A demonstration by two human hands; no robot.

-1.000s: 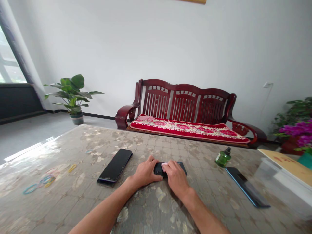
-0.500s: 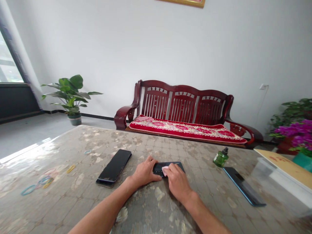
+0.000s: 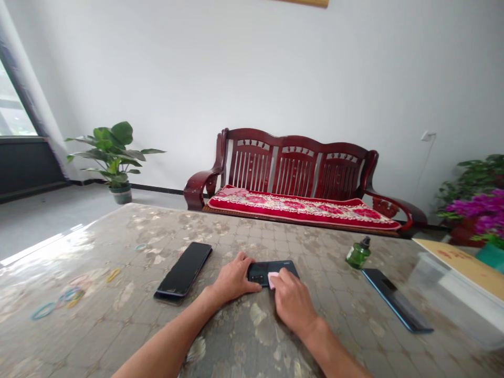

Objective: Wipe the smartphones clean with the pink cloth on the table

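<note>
A dark smartphone (image 3: pixel 264 268) lies on the table in front of me, its back with the camera block facing up. My left hand (image 3: pixel 235 275) grips its left end between thumb and fingers. In my right hand (image 3: pixel 290 296) a small pink cloth (image 3: pixel 272 280) is pinched and pressed against the phone's back near the lower edge. Part of the phone's right side is hidden behind my right fingers. To the left of my hands rests another black phone (image 3: pixel 185 270), screen up, with something thin under it.
On the right are a green spray bottle (image 3: pixel 358 254), a blue-edged phone (image 3: pixel 396 302) and a clear plastic box (image 3: pixel 441 299). Several colored rubber bands (image 3: pixel 43 311) lie at the left on the patterned tablecloth (image 3: pixel 129 336). A wooden bench (image 3: pixel 299 163) stands behind the table.
My right hand has slid a little right and toward me with the pink cloth, showing more of the phone's back. My left hand stays in place.
</note>
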